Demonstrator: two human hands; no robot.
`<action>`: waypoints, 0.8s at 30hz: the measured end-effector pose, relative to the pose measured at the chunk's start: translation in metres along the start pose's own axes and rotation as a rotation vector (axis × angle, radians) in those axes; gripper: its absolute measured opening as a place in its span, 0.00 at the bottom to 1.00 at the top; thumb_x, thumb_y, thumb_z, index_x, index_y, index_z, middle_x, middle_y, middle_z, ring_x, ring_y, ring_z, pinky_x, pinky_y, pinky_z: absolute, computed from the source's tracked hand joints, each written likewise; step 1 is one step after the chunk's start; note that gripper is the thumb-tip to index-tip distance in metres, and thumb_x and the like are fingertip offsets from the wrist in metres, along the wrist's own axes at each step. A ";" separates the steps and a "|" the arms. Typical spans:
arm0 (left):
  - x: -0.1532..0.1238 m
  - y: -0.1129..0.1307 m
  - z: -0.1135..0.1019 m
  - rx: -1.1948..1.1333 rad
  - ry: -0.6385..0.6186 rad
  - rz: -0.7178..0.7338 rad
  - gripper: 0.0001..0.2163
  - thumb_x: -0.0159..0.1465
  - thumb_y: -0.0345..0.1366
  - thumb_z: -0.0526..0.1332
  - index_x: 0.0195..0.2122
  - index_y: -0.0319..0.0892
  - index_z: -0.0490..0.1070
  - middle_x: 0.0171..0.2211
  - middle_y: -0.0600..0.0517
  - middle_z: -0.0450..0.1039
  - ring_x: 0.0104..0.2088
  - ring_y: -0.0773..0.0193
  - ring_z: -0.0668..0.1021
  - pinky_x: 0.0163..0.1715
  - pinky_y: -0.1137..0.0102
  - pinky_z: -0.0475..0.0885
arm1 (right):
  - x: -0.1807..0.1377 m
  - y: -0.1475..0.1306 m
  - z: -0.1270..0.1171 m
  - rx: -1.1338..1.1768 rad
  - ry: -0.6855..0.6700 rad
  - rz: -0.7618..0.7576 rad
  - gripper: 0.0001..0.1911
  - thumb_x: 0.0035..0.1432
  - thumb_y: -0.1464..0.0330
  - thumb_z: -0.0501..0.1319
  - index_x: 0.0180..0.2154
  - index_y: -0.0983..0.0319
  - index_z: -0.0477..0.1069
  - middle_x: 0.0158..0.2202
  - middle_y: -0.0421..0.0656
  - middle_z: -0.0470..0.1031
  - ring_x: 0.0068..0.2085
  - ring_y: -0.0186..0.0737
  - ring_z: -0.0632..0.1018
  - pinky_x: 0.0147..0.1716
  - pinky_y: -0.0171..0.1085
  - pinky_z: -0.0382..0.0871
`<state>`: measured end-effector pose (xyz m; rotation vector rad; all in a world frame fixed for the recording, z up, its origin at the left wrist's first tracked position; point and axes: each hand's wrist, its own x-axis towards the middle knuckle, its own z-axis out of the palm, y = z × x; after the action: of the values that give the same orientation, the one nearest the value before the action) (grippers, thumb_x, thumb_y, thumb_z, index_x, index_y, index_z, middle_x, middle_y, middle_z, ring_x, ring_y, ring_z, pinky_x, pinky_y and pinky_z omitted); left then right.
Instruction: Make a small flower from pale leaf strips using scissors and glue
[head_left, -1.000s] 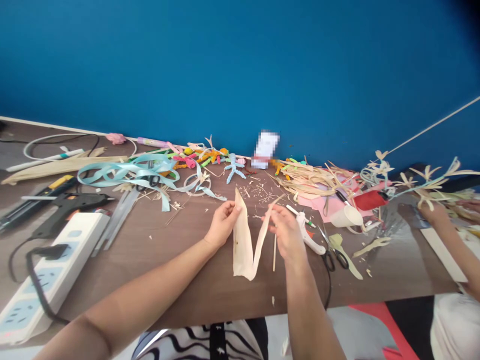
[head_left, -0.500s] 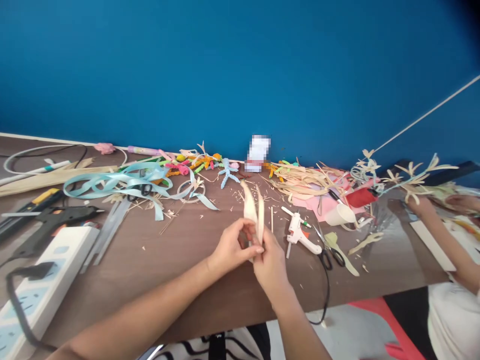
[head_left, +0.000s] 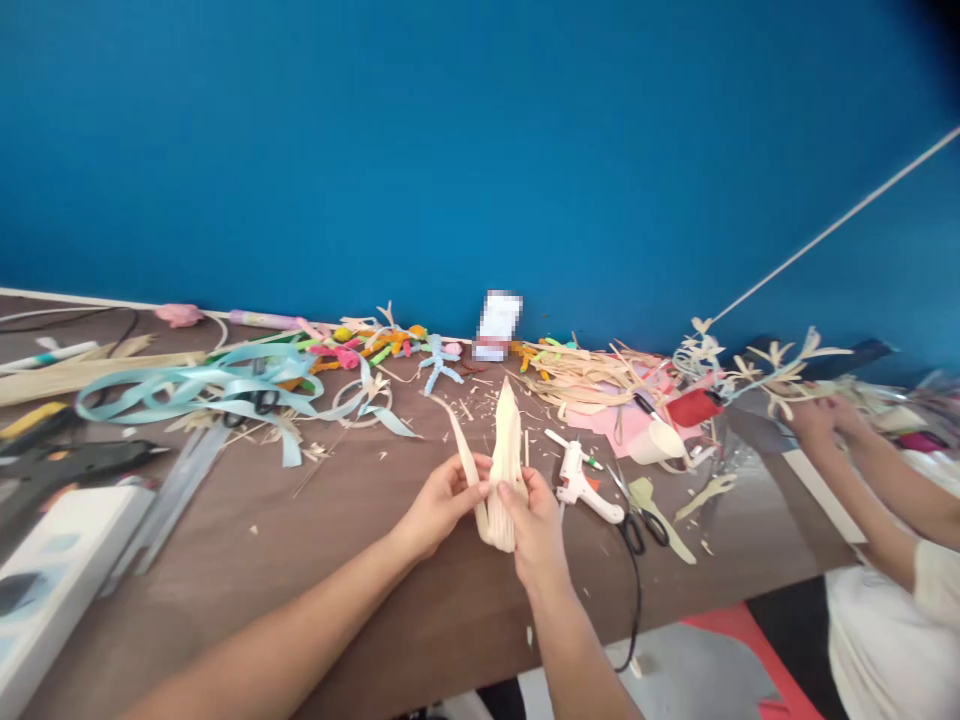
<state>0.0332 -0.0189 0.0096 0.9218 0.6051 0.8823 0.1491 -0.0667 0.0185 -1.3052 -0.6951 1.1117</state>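
Fingers of your left hand (head_left: 433, 508) and right hand (head_left: 538, 525) clamped on folded corn husk (head_left: 508, 430), just left of white glue gun (head_left: 576, 478); black-handled scissors (head_left: 634, 532) right of gun, light-blue ribbon (head_left: 259, 368) well left.

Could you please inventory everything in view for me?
wall: one, blue, behind
table: one, brown, below
folded strip: one, cream, front centre
glue gun: one, white, right of centre
scissors: one pair, black-handled, beside white glue gun
power strip: one, white, lower left
second glue gun: one, black, left
sticks: several, clear, left
ribbon: one tangle, light blue, left
craft pieces: many, multicoloured, along wall
strip pile: one, cream, back right
cup: one, white, right
co-worker's arms: two, bare, far right
left hand: one, bare, holding folded strip
right hand: one, bare, holding folded strip
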 end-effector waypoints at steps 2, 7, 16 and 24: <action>-0.001 -0.003 0.002 0.055 -0.034 -0.065 0.11 0.50 0.39 0.63 0.31 0.38 0.66 0.25 0.53 0.68 0.26 0.68 0.71 0.25 0.74 0.66 | 0.001 0.002 -0.001 0.009 0.080 -0.054 0.11 0.46 0.65 0.62 0.33 0.61 0.64 0.26 0.37 0.70 0.26 0.35 0.73 0.27 0.34 0.69; 0.002 -0.005 0.001 0.062 0.002 -0.079 0.11 0.52 0.41 0.61 0.28 0.38 0.65 0.22 0.53 0.68 0.23 0.69 0.71 0.23 0.74 0.66 | 0.009 -0.009 -0.016 -0.014 0.167 -0.147 0.16 0.46 0.64 0.61 0.38 0.60 0.65 0.30 0.41 0.72 0.30 0.38 0.73 0.28 0.36 0.69; 0.011 -0.005 -0.014 0.174 0.081 -0.008 0.11 0.51 0.42 0.62 0.25 0.37 0.68 0.18 0.56 0.64 0.17 0.72 0.66 0.17 0.77 0.60 | 0.088 -0.095 -0.107 -0.630 0.553 -0.470 0.20 0.43 0.62 0.60 0.39 0.64 0.66 0.36 0.48 0.72 0.36 0.45 0.72 0.36 0.43 0.65; 0.012 -0.013 -0.014 0.247 -0.003 -0.033 0.13 0.49 0.43 0.63 0.26 0.36 0.71 0.18 0.55 0.67 0.13 0.76 0.61 0.13 0.78 0.55 | 0.069 -0.062 -0.044 -0.766 0.019 -0.303 0.17 0.45 0.60 0.59 0.37 0.63 0.69 0.30 0.44 0.71 0.30 0.39 0.72 0.31 0.39 0.65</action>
<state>0.0339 -0.0066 -0.0092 1.1320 0.7363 0.7870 0.2284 -0.0149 0.0578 -1.7602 -1.3343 0.5890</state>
